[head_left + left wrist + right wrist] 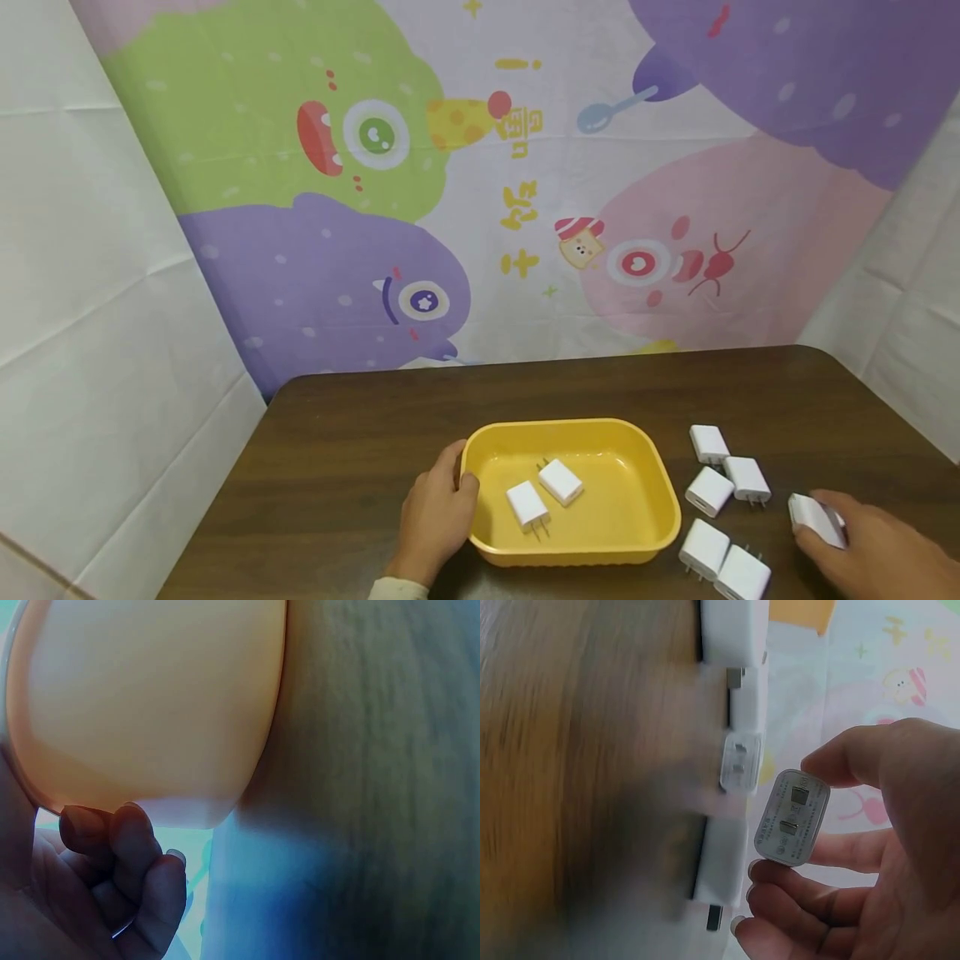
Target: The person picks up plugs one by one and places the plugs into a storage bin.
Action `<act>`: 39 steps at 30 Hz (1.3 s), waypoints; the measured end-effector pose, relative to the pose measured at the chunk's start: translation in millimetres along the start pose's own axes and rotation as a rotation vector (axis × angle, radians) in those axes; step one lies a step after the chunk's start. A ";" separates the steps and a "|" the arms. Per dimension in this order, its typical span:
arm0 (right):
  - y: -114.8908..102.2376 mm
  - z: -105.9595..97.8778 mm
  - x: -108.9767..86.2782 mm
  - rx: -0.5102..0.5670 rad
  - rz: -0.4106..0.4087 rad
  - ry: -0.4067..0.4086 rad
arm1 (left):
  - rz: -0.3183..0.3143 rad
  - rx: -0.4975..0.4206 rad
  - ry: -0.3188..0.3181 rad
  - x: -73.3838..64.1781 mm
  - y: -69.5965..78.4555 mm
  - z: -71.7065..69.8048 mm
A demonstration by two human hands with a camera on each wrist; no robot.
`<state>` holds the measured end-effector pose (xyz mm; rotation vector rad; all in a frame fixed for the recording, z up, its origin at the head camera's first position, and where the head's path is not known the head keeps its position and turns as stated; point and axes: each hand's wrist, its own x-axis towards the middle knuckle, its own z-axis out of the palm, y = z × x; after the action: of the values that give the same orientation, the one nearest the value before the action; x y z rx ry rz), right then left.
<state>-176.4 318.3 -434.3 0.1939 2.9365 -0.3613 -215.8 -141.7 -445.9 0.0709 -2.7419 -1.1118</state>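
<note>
A yellow plastic basin [622,504] stands on the table with two white charger plugs inside, the left plug [527,504] and the right plug [561,482]. My left hand [433,515] grips the basin's left rim, thumb at the top edge and fingers against the outer wall [150,712]. Over the table's right side, my right hand [873,542] pinches a white charger plug [816,518] between thumb and fingers. Two metal prongs show on the held plug [791,817] in the right wrist view.
Several more white charger plugs [705,548] lie in a loose group between the basin and my right hand. The dark wooden table [360,433] ends at a cartoon-print cloth [525,317] behind, with white cloth [112,292] on both sides.
</note>
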 end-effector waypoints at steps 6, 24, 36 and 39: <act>-9.6 2.2 1.6 -0.018 0.005 -0.036 | 0.002 0.003 -0.004 0.2 0.6 -0.7; -51.8 0.3 2.8 0.065 0.054 0.029 | -0.005 -0.011 -0.008 -0.9 -0.8 -0.5; -77.7 -6.0 -2.8 0.119 -0.060 0.170 | -0.003 -0.004 -0.007 0.0 -0.2 -1.5; -85.5 -7.7 -4.5 0.131 -0.080 0.195 | -0.004 0.000 -0.006 -0.1 -0.3 -1.3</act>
<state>-186.1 237.5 -406.6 0.1364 3.1210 -0.5788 -215.5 -142.8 -445.2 0.0735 -2.7484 -1.1143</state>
